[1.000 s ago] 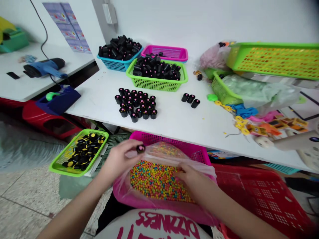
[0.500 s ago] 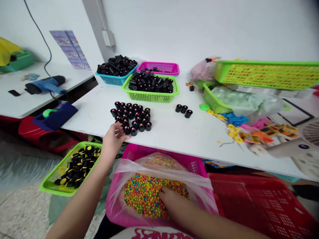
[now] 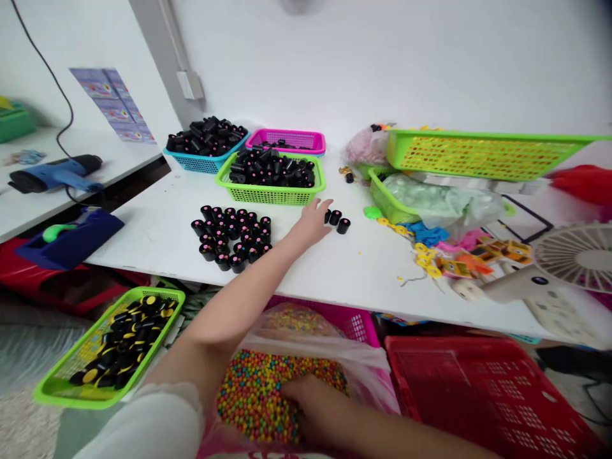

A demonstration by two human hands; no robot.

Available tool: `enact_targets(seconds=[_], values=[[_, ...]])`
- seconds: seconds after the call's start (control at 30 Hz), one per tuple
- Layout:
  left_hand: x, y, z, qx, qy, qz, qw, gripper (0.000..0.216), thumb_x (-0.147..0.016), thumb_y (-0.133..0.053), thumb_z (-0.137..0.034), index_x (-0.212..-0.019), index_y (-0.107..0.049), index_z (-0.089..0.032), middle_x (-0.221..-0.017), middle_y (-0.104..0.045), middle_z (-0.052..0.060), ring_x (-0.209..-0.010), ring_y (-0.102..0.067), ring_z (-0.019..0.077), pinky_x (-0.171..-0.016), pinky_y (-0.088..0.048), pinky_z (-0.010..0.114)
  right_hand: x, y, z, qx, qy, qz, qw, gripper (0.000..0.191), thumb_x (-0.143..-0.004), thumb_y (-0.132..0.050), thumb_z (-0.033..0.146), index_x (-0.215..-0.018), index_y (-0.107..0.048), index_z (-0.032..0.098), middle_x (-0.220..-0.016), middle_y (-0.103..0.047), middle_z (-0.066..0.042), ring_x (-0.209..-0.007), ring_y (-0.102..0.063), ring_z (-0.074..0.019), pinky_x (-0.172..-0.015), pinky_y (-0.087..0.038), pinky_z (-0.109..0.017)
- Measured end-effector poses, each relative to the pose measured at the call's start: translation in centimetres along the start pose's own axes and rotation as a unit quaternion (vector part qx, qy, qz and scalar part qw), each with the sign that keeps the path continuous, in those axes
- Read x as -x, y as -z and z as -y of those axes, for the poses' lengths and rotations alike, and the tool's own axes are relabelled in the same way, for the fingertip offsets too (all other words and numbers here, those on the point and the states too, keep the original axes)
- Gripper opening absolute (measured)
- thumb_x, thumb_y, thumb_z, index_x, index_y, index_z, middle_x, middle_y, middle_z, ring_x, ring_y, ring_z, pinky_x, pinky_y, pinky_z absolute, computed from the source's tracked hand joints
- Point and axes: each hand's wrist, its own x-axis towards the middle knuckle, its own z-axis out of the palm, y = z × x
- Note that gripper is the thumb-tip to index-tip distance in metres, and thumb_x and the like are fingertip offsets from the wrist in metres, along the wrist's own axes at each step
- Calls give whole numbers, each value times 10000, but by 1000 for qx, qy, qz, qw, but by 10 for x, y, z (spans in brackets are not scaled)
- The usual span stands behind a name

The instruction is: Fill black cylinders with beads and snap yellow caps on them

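Observation:
My left hand is stretched across the white table, fingers apart, right beside a small row of black cylinders with pink dots on top. Its fingertips partly cover the nearest one. To its left, a cluster of similar black cylinders stands upright; my forearm passes in front of its right edge. Down in my lap area, my right hand is sunk into many small multicoloured beads in a clear plastic bag. The beads hide its fingers. A pink basket holds the bag.
Blue and green baskets heaped with black cylinders stand at the back, beside a pink basket. A green basket of black-and-yellow pieces is lower left. A fan, small toy parts and a red crate lie right.
My left hand has left the front of the cylinder cluster and moved right and farther back to the small row. My right hand stays in the beads. The view has shifted slightly.

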Motion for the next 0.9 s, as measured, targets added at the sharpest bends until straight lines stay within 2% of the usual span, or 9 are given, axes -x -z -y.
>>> enact_targets(seconds=[0.07, 0.17, 0.33, 0.43, 0.53, 0.6, 0.7, 0.8, 0.9], values=[[-28, -22, 4, -3, 22, 23, 999, 576, -808, -697, -174, -1337, -471, -127, -1434, -421, 212, -1319, -425, 351, -1060, -395, 534, 0, 4, 2, 2, -1, 9, 1000, 321, -747, -548, 140, -1022, -704, 194, -1061, -738, -92, -968, -699, -237, -731, -478, -232], [-43, -35, 12, -7, 40, 46, 998, 396, -903, -614, -301, -1268, -536, -168, -1322, -540, 124, -1153, -567, 273, -947, -497, 501, 1, 11, 3, 7, 6, 22, 1000, 322, -750, -573, 168, -1043, -703, 198, -1050, -742, -90, -954, -703, -244, -711, -472, -234], [-16, -20, 6, -2, 32, 69, 997, 278, -904, -607, -255, -1159, -605, -145, -1186, -632, 106, -1068, -617, 234, -937, -506, 452, 7, 18, -1, 8, -5, 15, 1000, 379, -724, -596, 168, -1089, -691, 204, -1052, -739, -80, -919, -701, -229, -705, -468, -228], [36, 4, -7, 21, 6, 87, 996, 341, -805, -655, -118, -1145, -630, -132, -1143, -681, 116, -1088, -627, 237, -991, -472, 378, 14, 21, -3, -10, -12, -7, 1000, 465, -712, -531, 76, -1125, -680, 228, -1067, -734, -56, -951, -686, -201, -754, -467, -221], [115, 30, -14, 70, 0, 119, 990, 542, -739, -723, -165, -1256, -561, -181, -1053, -726, 43, -933, -687, 181, -866, -532, 284, 21, 24, -4, -47, -12, -28, 998, 424, -730, -525, 61, -1085, -687, 225, -1044, -734, -35, -962, -673, -181, -789, -466, -219], [171, 46, -12, 131, 41, 161, 977, 397, -755, -695, -182, -1145, -623, -194, -988, -737, 24, -859, -698, 170, -789, -540, 267, 26, 27, -3, -65, -14, -46, 997, 396, -733, -535, 50, -1056, -690, 216, -1029, -732, -28, -956, -667, -175, -807, -469, -228], [240, 60, -3, 131, 54, 232, 962, 266, -761, -660, -170, -1018, -677, -238, -945, -742, -13, -827, -693, 165, -758, -526, 255, 32, 35, 2, -88, -5, -86, 992, 323, -778, -556, 74, -1034, -692, 218, -1020, -730, -20, -955, -659, -172, -848, -478, -259], [282, 58, 1, 120, 75, 277, 950, 314, -732, -675, -149, -1032, -693, -241, -983, -748, 2, -866, -691, 184, -777, -517, 261, 35, 43, 11, -91, 23, -126, 988, 316, -826, -546, 79, -1061, -694, 230, -1078, -723, -23, -1015, -646, -167, -932, -471, -300], [302, 45, -4, 136, 114, 270, 946, 353, -739, -680, -155, -1081, -687, -243, -1010, -749, 16, -886, -687, 192, -789, -512, 270, 35, 46, 22, -38, 80, -158, 983, 402, -856, -489, 46, -1152, -677, 243, -1148, -694, -47, -1077, -622, -164, -969, -470, -324]])
